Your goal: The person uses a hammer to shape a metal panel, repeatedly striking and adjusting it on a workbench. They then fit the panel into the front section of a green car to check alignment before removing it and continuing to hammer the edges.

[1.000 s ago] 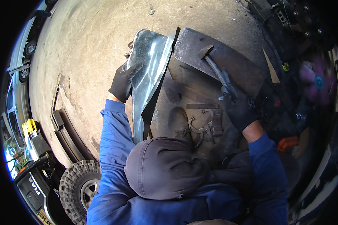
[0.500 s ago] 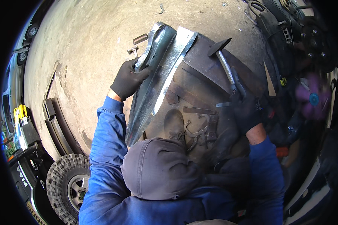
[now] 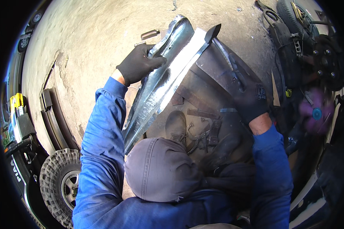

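My left hand (image 3: 140, 64) grips the metal sheet (image 3: 161, 91), its length slanting away rightward. My right hand (image 3: 250, 94) clamps the hammer (image 3: 224, 54), head beside the sheet's right edge.

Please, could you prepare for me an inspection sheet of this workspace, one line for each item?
Surface: pale concrete floor, cracked on the left.
Job's things: bent metal sheet, slanting before the person; hammer, its head by the sheet's upper right edge, contact unclear; dark metal piece below the hammer.
Clutter: flat metal bar near a boot; narrow pale strip at right.
Hands: left hand, gloved, grips the sheet's left edge; right hand, gloved, grips the hammer's handle.
Cables: nothing certain; the right side is too dark.
Surroundings: chunky-treaded wheel at lower left; purple fan-like object at right.
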The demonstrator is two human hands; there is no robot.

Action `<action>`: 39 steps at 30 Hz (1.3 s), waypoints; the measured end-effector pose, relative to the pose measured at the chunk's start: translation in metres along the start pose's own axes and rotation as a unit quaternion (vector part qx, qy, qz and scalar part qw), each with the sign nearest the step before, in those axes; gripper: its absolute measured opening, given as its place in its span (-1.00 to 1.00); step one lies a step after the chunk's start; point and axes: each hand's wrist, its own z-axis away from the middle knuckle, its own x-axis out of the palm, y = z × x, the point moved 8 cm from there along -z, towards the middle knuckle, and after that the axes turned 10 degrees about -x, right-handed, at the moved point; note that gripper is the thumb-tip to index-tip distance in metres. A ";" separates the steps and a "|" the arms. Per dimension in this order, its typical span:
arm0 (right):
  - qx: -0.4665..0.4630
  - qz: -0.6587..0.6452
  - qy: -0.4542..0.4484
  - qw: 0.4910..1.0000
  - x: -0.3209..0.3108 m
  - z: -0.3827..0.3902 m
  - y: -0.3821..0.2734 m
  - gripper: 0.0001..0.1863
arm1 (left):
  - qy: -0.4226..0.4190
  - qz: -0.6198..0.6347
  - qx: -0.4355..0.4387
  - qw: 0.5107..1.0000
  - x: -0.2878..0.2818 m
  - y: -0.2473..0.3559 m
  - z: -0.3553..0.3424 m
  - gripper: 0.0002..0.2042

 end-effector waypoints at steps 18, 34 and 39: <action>0.011 0.017 -0.074 0.997 -0.001 -0.010 -0.008 -0.48 | 0.039 -0.025 0.016 0.999 0.001 -0.010 -0.008 -0.47; -0.010 0.023 -0.088 0.996 0.007 -0.005 -0.008 -0.41 | 0.022 0.047 -0.045 0.998 0.006 -0.018 -0.017 -0.56; -0.054 -0.086 0.001 0.995 -0.016 -0.004 -0.027 -0.45 | 0.004 0.073 -0.030 0.997 0.018 -0.010 -0.025 -0.58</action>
